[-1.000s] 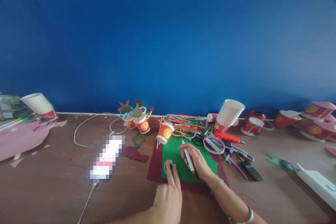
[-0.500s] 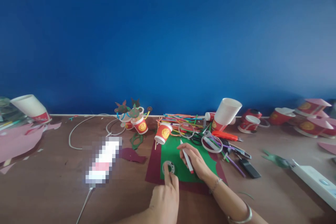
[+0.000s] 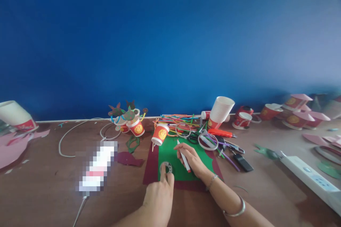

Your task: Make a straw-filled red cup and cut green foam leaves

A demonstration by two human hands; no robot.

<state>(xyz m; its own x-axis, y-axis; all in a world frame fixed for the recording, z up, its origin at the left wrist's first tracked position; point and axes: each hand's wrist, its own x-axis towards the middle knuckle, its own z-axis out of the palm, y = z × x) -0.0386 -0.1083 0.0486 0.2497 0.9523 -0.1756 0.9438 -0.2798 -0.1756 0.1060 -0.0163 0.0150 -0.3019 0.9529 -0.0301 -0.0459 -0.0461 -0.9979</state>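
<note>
My left hand [image 3: 159, 197] rests its outstretched fingertips on a small round ring [image 3: 168, 166] that looks like a tape roll. The ring lies flat on a green sheet [image 3: 170, 149], over a dark red sheet [image 3: 150, 166]. In my right hand [image 3: 194, 160] is a white marker [image 3: 183, 158] with a red end, held slanted with its other end pointing up and away. The hand hovers over or rests on the green sheet; I cannot tell which. Just beyond the sheets' far edge, a red and white paper cup [image 3: 160, 134] leans tilted on sticks.
Behind the sheets lie colourful pipe cleaners [image 3: 178, 118], stacked paper cups [image 3: 221, 110], an orange cutter [image 3: 220, 133] and a white tape roll [image 3: 207, 141]. Decorated cups [image 3: 135, 127] and a glowing phone [image 3: 98, 166] are left. A power strip [image 3: 314, 179] lies right.
The camera view has turned slightly right, so everything sits further left. Both hands keep nearly the same pose on the sheet, the left on the ring, the right with the marker.
</note>
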